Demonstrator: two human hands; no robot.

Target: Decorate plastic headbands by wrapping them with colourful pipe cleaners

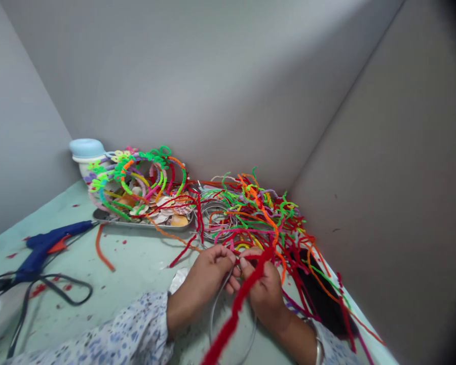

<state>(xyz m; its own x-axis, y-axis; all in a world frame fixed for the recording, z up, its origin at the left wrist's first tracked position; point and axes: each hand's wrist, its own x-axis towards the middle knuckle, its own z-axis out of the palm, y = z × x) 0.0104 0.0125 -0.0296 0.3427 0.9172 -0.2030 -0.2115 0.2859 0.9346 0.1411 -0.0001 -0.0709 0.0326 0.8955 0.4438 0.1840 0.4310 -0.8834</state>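
Pinching a thin grey wire loop [212,317] above the pale green tabletop [137,268], the left hand [203,276] faces the right hand [268,294], clamped on a fuzzy red pipe cleaner [236,305] — probably light, soft, bendable, best held near the loop — with more room leftward than toward the tangled multicoloured pipe cleaners [265,213].

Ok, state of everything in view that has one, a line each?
Left hand: fingers pinched on grey wire
Right hand: fingers pinched on red fuzzy stem
Grey wire: curved, partly out of frame
Red fuzzy stem: long end loose
Glue gun: lying on its side; power unclear
Black cord: loosely looped
Tray: filled with shells
Jar: lid on
Fuzzy hoops: bent into rings
Stem pile: tangled
Wire coil: partly covered
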